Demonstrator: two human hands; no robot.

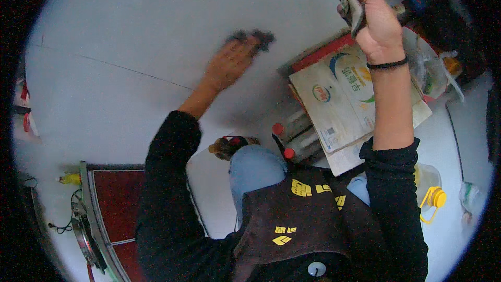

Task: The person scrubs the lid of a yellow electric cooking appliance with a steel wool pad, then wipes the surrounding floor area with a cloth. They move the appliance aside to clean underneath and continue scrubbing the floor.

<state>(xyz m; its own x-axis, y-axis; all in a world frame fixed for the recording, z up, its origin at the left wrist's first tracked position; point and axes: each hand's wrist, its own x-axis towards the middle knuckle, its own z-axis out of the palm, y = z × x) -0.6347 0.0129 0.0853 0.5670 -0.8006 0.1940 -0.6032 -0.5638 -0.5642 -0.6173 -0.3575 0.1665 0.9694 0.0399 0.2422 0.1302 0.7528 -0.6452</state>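
Note:
My left hand [231, 60] presses a dark, crumpled cloth or scrubber [254, 39] against the pale flat surface [129, 27]; both are blurred, so its exact kind cannot be told. At the upper right, my right hand [375, 19], with a black band at the wrist, grips a folded greyish cloth [352, 2] between thumb and fingers. Below and beside that forearm lies a flattened, printed carton [332, 98] on top of other things. Two bottles with red caps [283, 141] stick out from under the carton's left side.
A yellow-capped plastic jug [434, 196] is at the lower right. Clear plastic bags [426, 66] and dark items lie right of the carton. A dark red panel with a metal frame [117, 203] stands at the lower left, near a yellow item [70, 179] and a cable [62, 227].

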